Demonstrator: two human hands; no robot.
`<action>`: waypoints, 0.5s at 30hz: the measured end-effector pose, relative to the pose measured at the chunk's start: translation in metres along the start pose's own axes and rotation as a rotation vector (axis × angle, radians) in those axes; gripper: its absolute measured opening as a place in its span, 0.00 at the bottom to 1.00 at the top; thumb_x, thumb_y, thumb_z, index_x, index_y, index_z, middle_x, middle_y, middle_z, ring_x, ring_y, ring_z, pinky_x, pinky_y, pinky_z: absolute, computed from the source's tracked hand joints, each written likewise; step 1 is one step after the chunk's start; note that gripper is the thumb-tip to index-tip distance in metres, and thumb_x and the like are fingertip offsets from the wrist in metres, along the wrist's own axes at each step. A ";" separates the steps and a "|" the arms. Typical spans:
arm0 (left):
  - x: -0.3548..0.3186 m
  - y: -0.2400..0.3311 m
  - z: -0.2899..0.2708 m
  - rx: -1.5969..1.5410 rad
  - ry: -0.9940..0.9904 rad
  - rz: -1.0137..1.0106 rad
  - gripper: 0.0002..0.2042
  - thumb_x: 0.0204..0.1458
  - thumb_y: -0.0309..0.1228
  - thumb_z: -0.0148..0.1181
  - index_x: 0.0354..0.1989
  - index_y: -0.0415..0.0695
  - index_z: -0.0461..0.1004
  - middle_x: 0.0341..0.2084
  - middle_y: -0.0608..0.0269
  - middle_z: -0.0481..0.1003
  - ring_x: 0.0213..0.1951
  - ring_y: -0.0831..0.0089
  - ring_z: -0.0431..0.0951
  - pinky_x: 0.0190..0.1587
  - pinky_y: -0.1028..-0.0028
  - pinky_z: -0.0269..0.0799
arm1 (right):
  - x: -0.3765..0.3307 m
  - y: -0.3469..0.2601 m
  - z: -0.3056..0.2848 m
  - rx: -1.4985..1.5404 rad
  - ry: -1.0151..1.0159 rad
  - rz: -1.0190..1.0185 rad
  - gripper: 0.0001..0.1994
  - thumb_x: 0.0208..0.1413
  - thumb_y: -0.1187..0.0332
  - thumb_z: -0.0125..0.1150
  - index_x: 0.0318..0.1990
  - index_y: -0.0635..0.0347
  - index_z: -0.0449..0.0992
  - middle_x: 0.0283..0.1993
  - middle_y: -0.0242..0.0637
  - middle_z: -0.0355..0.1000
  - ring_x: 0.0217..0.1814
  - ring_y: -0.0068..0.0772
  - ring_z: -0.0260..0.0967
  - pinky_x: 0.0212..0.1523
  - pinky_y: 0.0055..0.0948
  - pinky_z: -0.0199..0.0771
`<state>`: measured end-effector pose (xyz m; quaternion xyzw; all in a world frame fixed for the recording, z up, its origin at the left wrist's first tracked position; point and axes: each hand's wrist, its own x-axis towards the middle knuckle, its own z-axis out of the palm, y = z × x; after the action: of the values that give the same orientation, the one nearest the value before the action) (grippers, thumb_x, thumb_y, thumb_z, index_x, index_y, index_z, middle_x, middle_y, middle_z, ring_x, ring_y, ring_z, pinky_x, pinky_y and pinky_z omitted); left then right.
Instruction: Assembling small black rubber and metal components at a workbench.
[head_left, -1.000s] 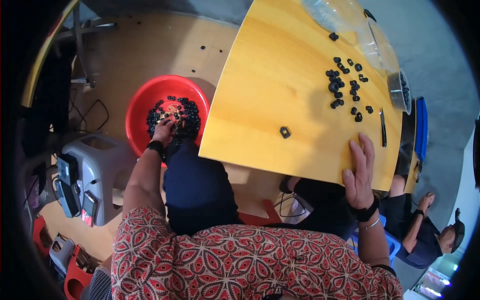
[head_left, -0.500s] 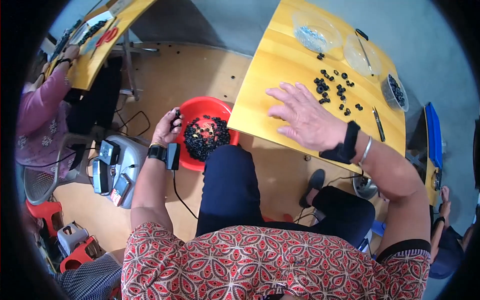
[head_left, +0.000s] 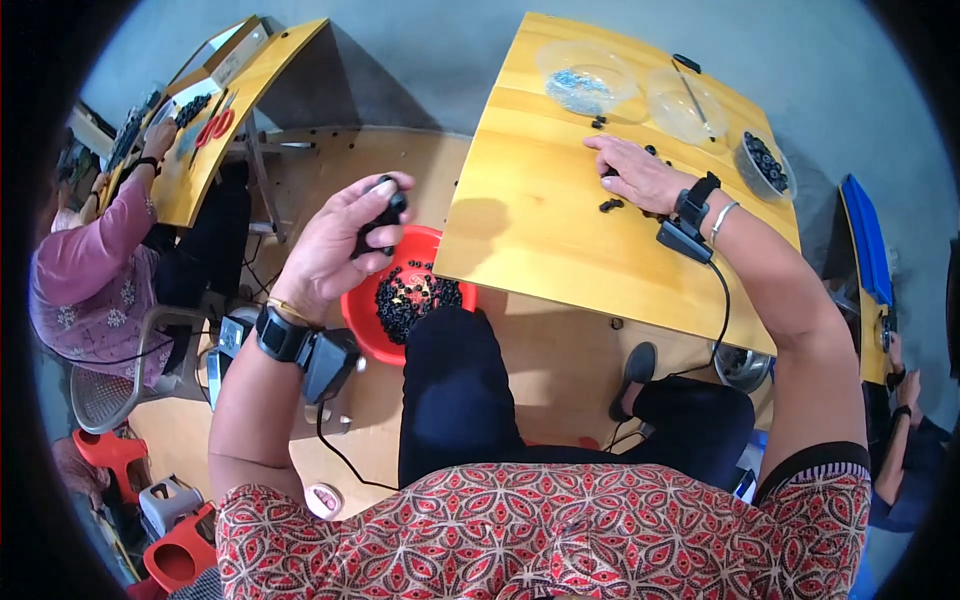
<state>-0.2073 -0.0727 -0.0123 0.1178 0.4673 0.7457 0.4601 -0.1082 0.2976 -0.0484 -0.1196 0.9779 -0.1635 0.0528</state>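
Note:
My left hand (head_left: 340, 240) is raised over the left rim of a red basin (head_left: 357, 322), its fingers curled around several small black parts (head_left: 397, 205). Their exact kind is too small to make out. In the basin lies a heap of similar black ring-like pieces (head_left: 405, 310). On the yellow table, my right hand (head_left: 645, 175) is low, palm down, over a scatter of black parts (head_left: 611, 205). Its fingers are stretched out and apart, with a dark piece showing between thumb and forefinger. The hand hides most of the scatter.
A clear dish of small silvery pieces (head_left: 578, 92), a clear lid-like dish (head_left: 672, 108) with a thin tool across it and a tub of black rings (head_left: 765, 163) stand on the table. At left, a person in pink (head_left: 95, 255) works at another table (head_left: 262, 80).
My left hand has risen from beside the basin and come nearer, holding black parts. My right hand has moved away from me and down onto the scattered pieces. The view has shifted slightly.

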 end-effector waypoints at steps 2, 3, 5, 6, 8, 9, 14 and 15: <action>0.012 0.003 0.035 0.119 -0.017 -0.049 0.11 0.56 0.31 0.46 0.44 0.41 0.65 0.28 0.66 0.66 0.19 0.89 0.59 0.13 0.91 0.53 | -0.008 0.004 -0.006 -0.047 0.021 -0.003 0.09 0.50 0.69 0.50 0.38 0.60 0.61 0.57 0.46 0.54 0.60 0.46 0.49 0.58 0.38 0.49; 0.019 0.001 0.050 0.147 -0.039 -0.062 0.10 0.56 0.31 0.45 0.43 0.41 0.65 0.26 0.67 0.66 0.19 0.89 0.59 0.12 0.90 0.53 | -0.011 0.006 -0.006 -0.088 0.033 -0.022 0.10 0.50 0.69 0.50 0.39 0.59 0.62 0.57 0.45 0.54 0.60 0.46 0.49 0.59 0.39 0.49; 0.037 -0.002 0.071 0.211 -0.077 -0.117 0.09 0.56 0.32 0.45 0.41 0.41 0.65 0.24 0.69 0.65 0.18 0.89 0.59 0.12 0.90 0.52 | -0.018 0.008 -0.001 -0.180 0.145 -0.080 0.11 0.50 0.67 0.51 0.40 0.58 0.63 0.56 0.44 0.55 0.60 0.46 0.50 0.58 0.39 0.49; 0.045 -0.004 0.078 0.218 -0.078 -0.112 0.09 0.56 0.32 0.45 0.41 0.41 0.65 0.24 0.69 0.65 0.18 0.89 0.59 0.12 0.90 0.52 | -0.019 0.002 0.001 -0.231 0.233 -0.084 0.11 0.50 0.66 0.51 0.40 0.57 0.64 0.55 0.44 0.56 0.59 0.45 0.50 0.58 0.39 0.49; 0.062 -0.010 0.089 0.351 -0.057 -0.121 0.08 0.56 0.33 0.46 0.39 0.42 0.66 0.23 0.71 0.64 0.18 0.89 0.59 0.13 0.89 0.52 | -0.024 -0.022 0.004 -0.281 0.280 -0.126 0.09 0.48 0.64 0.52 0.37 0.55 0.68 0.53 0.41 0.58 0.58 0.43 0.51 0.57 0.39 0.51; 0.071 -0.013 0.093 0.360 -0.061 -0.112 0.08 0.56 0.33 0.46 0.39 0.42 0.66 0.23 0.71 0.64 0.18 0.89 0.59 0.13 0.89 0.52 | -0.023 -0.033 0.006 -0.289 0.291 -0.127 0.09 0.48 0.64 0.52 0.37 0.55 0.68 0.53 0.41 0.58 0.58 0.43 0.51 0.57 0.39 0.51; 0.126 -0.048 0.106 0.908 0.068 -0.074 0.11 0.50 0.35 0.53 0.36 0.40 0.70 0.20 0.69 0.66 0.18 0.84 0.64 0.13 0.84 0.56 | -0.033 -0.019 0.008 -0.312 0.084 -0.001 0.05 0.47 0.67 0.52 0.33 0.53 0.70 0.50 0.38 0.60 0.56 0.40 0.53 0.54 0.39 0.52; 0.128 -0.052 0.110 1.039 0.095 -0.027 0.12 0.47 0.34 0.53 0.36 0.39 0.71 0.21 0.61 0.71 0.19 0.72 0.70 0.17 0.75 0.65 | -0.033 -0.013 0.004 -0.306 0.157 0.006 0.05 0.47 0.68 0.51 0.33 0.53 0.70 0.50 0.38 0.60 0.56 0.40 0.53 0.54 0.39 0.52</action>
<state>-0.1813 0.1009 -0.0279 0.2907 0.7976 0.4138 0.3288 -0.0734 0.2927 -0.0457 -0.1104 0.9928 -0.0212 -0.0419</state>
